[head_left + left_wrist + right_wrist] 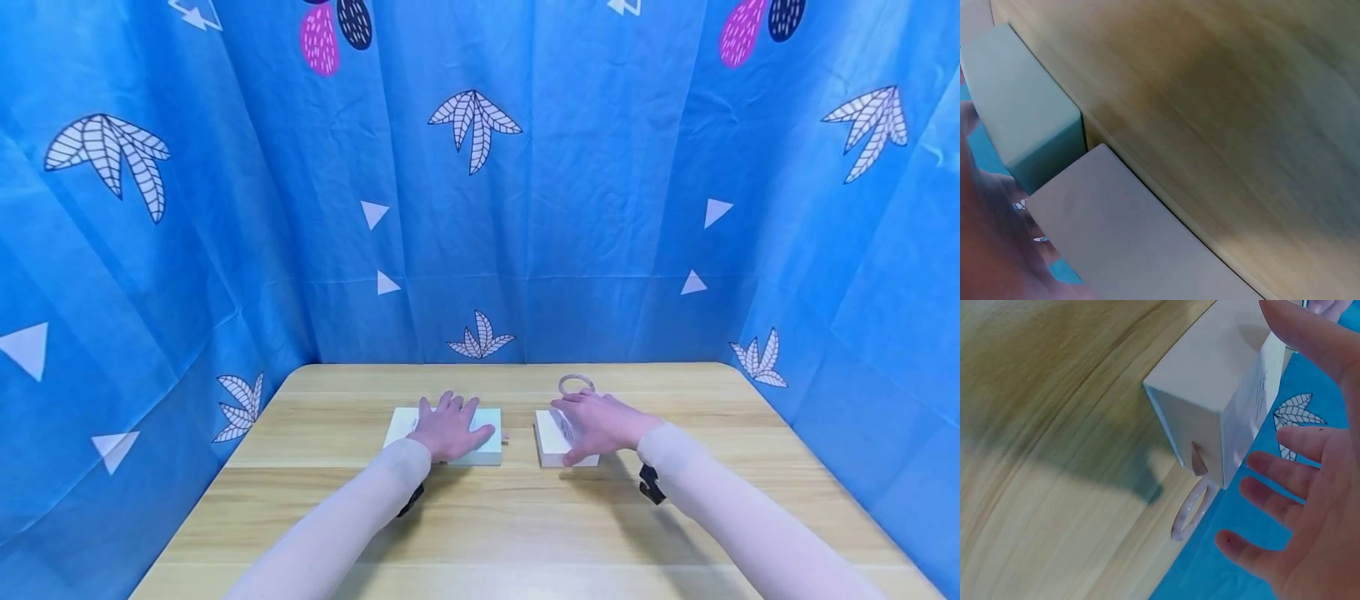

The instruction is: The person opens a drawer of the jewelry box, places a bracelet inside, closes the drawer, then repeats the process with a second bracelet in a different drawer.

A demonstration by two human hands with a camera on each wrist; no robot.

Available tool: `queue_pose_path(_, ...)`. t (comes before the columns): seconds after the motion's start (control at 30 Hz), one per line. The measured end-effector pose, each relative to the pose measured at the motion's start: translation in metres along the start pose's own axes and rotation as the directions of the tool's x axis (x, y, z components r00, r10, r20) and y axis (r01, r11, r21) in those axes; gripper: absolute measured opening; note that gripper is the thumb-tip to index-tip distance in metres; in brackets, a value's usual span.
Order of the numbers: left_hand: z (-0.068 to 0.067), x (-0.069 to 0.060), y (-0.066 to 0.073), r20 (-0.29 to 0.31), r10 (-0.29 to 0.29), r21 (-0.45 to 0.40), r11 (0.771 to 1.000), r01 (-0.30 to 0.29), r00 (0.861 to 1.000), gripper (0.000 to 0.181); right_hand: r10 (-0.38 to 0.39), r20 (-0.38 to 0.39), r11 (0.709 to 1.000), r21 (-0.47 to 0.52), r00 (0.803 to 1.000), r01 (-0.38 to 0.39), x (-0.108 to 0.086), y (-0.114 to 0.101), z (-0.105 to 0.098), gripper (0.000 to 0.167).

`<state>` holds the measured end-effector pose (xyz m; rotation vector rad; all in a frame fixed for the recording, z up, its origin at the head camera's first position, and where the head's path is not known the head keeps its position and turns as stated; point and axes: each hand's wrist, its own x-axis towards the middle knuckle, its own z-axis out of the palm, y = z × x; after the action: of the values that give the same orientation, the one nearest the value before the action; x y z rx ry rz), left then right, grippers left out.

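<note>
My left hand (450,429) lies with its fingers spread over two boxes side by side, a white box (1135,231) and a mint-green box (1029,100); whether it touches them I cannot tell. To the right stands another white box (551,437), with dark print on one face and a small pinkish tab (1199,459) at its end. Above this box is my right hand (600,425), fingers apart and loosely extended, gripping nothing. A pale pinkish ring (1191,509) sits on the table just behind the box, close to the right fingertips.
The boxes stand on a light wooden table (480,533) with rounded far corners. A blue patterned curtain (585,208) encloses its back and both sides. A small pinkish tab (506,437) sticks out beside the mint-green box, in the gap between the boxes.
</note>
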<state>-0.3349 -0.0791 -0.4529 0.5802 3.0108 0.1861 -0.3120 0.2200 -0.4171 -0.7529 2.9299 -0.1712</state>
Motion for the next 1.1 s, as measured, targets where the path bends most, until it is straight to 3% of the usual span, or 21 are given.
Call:
queue_pose_path(0.23, 0.001, 0.006, 0.013, -0.095, 0.075, -0.037, 0.996, -0.079, 0.993, 0.073, -0.013, -0.039, 0.998, 0.062, 0.999, 0.015, -0.016, 0.012, 0.0, 0.1)
queue_pose_path(0.4, 0.0, 0.009, 0.031, -0.121, 0.109, -0.041, 0.993, -0.115, 0.987, 0.073, -0.024, -0.064, 0.996, 0.09, 0.998, 0.03, -0.029, 0.02, 0.001, 0.099)
queue_pose_path(0.77, -0.001, 0.013, 0.072, -0.107, 0.152, -0.035, 0.987, -0.156, 0.983, 0.074, 0.022, -0.059, 0.978, 0.21, 0.998, -0.009, -0.046, 0.03, -0.002, 0.099)
queue_pose_path(1.1, 0.006, 0.021, 0.102, -0.084, 0.154, 0.002, 0.988, -0.154, 0.985, 0.077, 0.04, -0.042, 0.974, 0.223, 0.998, -0.029, -0.052, 0.04, 0.002, 0.089)
